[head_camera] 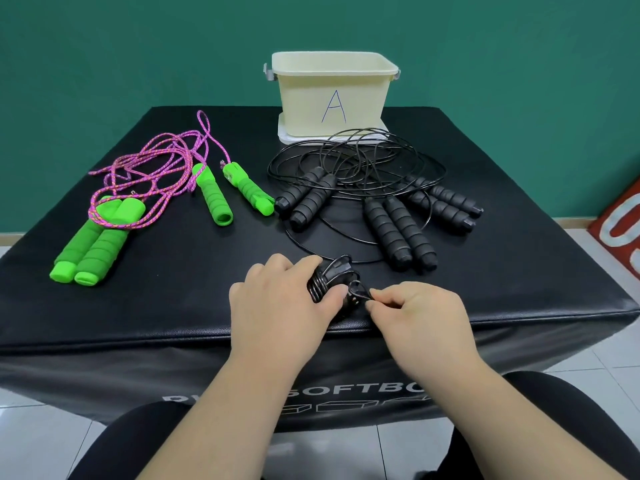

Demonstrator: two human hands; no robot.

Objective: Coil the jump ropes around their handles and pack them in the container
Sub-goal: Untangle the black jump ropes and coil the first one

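Left grip (280, 301) curls round black handles (337, 271) wound with thin cord (317, 288); right grip (417, 315) pinches its loop (356, 289).

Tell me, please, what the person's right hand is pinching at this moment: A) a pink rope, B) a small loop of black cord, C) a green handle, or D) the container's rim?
B: the right hand pinches the loop of black cord beside the coiled black handles, which the left hand grips.
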